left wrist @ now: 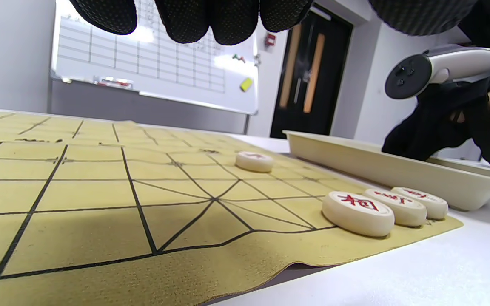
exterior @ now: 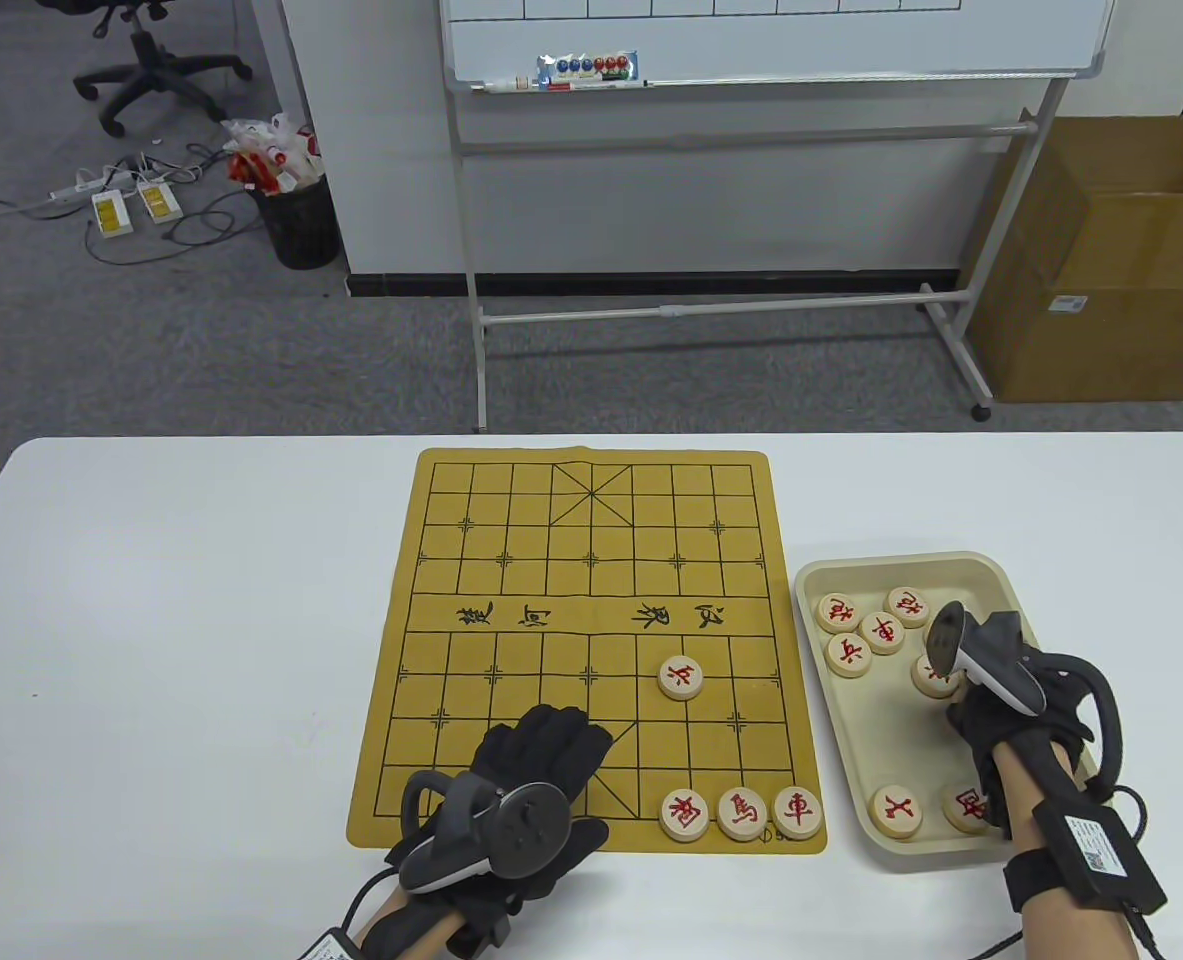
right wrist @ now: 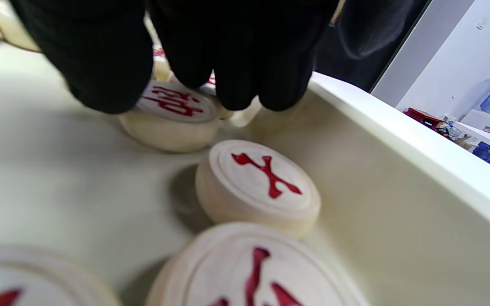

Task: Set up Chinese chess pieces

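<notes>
Beyond your white table [exterior: 181, 620], a rolling whiteboard [exterior: 771, 40] stands on grey carpet. To its right sits a cardboard box [exterior: 1111, 260]; far left, you have a full black bin [exterior: 296, 220] and power strips [exterior: 131, 205].

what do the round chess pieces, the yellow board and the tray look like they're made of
Round cream chess pieces with red characters: probably pale wood, possibly plastic; smooth, matte, with carved, red-filled marks.
Mustard-yellow chess board mat: soft suede-like cloth or faux leather; its near edge ripples and lifts off the table.
Beige rectangular tray: likely moulded plastic; smooth, rounded rim, faint sheen.
</notes>
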`<action>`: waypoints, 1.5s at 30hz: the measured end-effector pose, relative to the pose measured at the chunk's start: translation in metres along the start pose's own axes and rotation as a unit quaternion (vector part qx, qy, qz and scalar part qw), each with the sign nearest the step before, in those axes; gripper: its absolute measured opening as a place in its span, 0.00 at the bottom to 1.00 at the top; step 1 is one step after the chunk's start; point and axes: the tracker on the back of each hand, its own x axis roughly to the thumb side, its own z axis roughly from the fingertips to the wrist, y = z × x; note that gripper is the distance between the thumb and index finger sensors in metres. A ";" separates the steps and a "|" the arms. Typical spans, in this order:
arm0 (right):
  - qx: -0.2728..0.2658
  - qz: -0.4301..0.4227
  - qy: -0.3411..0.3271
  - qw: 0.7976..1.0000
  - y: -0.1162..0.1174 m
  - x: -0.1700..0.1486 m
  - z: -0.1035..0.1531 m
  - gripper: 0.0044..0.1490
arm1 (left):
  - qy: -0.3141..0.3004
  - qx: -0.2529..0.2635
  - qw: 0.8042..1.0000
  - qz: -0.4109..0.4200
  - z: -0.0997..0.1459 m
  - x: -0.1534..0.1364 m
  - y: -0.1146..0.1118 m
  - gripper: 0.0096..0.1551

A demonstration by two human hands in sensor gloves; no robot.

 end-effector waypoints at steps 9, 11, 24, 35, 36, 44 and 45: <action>-0.014 0.035 -0.005 0.999 0.004 0.007 0.001 0.47 | 0.002 0.001 1.000 0.000 0.000 -0.001 0.000 0.50; -0.015 0.036 -0.007 0.999 0.005 0.007 0.001 0.48 | 0.002 0.001 1.000 0.000 0.000 -0.001 0.000 0.50; -0.024 0.044 -0.011 0.999 0.008 0.011 0.006 0.48 | 0.003 0.003 1.000 0.001 0.000 -0.001 0.001 0.50; -0.085 -0.014 -0.035 0.996 -0.017 0.006 0.025 0.51 | 0.004 0.007 1.000 0.003 0.001 -0.002 0.001 0.50; -0.105 -0.022 -0.044 0.993 -0.025 0.007 0.033 0.50 | 0.004 0.007 1.000 0.003 0.001 -0.002 0.001 0.50; -0.211 -0.045 -0.188 0.958 -0.077 0.059 0.109 0.48 | 0.008 0.019 1.000 0.006 0.001 -0.004 0.004 0.50; -0.218 -0.051 -0.217 0.950 -0.082 0.072 0.122 0.48 | 0.008 0.021 1.000 0.012 0.001 -0.005 0.005 0.50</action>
